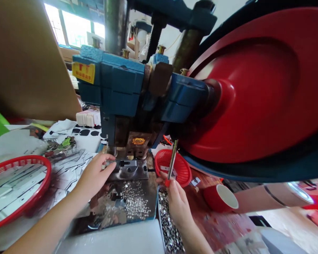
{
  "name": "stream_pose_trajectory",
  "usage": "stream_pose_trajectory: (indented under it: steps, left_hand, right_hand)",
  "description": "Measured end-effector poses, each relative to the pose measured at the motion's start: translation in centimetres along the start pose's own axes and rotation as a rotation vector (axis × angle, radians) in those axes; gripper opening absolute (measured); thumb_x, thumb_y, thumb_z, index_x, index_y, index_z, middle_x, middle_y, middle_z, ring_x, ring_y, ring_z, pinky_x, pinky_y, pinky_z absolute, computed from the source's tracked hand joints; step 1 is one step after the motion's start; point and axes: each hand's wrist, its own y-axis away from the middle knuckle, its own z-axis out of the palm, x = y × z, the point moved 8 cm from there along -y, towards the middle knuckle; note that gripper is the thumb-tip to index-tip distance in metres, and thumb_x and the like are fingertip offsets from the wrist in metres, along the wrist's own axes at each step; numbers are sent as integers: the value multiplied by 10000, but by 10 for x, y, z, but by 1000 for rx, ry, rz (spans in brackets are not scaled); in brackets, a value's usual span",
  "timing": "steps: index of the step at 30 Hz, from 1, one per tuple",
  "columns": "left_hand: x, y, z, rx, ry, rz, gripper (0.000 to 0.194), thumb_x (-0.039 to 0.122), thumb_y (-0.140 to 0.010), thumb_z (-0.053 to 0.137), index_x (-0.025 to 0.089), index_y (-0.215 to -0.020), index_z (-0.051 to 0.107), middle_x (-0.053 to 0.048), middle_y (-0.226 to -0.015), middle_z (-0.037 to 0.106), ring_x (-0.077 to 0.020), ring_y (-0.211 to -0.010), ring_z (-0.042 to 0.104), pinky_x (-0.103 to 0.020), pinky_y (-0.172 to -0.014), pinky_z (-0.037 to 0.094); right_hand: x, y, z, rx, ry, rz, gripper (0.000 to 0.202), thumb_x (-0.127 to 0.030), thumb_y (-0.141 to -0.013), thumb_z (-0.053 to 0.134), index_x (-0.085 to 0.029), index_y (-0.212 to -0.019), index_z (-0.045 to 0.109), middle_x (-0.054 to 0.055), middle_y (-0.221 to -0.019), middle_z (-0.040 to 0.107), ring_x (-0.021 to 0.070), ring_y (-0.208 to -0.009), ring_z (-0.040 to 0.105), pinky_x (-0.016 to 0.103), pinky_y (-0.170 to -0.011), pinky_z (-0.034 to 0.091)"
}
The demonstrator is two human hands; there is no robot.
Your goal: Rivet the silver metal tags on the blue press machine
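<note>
My left hand (99,173) is at the left end of the metal die block (132,170) under the blue press (119,84), thumb and fingers curved round its corner; whether it pinches a small part is hidden. My right hand (176,197) grips a thin metal rod with a red lower end (172,160), held nearly upright to the right of the die. Small shiny metal pieces (136,203) lie on the plate in front of the die, beside flat metal parts (108,208). Below my right hand stands a narrow tray of small metal parts (171,225).
A large red flywheel (259,84) fills the upper right. Red baskets stand at the left (46,176) and behind my right hand (185,173). Flat metal strips (71,173) spread at left; a red cup (221,198) lies at right.
</note>
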Motion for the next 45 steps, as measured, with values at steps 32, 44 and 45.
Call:
stream_pose_trajectory:
  steps: [32,44,45]
  left_hand:
    - [-64,54,-32,-238,-514,127,273,425,-795,535,296,-995,668,-42,-1128,618,-277,-1046,566,-426,-947,408]
    - [-69,47,-27,-278,-465,17,254,484,-815,481,299,-877,643,-17,-865,709,-244,-777,651,-336,-687,465]
    - [-67,48,-28,-260,-427,8,279,495,-822,471,304,-918,649,-18,-919,716,-246,-819,659,-336,-715,472]
  right_hand:
    - [26,-27,-14,53,199,110,386,-436,-731,646,-168,-1007,628,89,-991,686,231,-859,639,341,-736,512]
    - [-6,0,108,-594,958,-336,178,-200,-882,537,-245,-871,709,-1,-843,701,156,-835,632,247,-770,440]
    - [-5,1,113,-603,1002,-348,173,-213,-885,538,-251,-877,707,-6,-837,700,154,-827,635,239,-745,434]
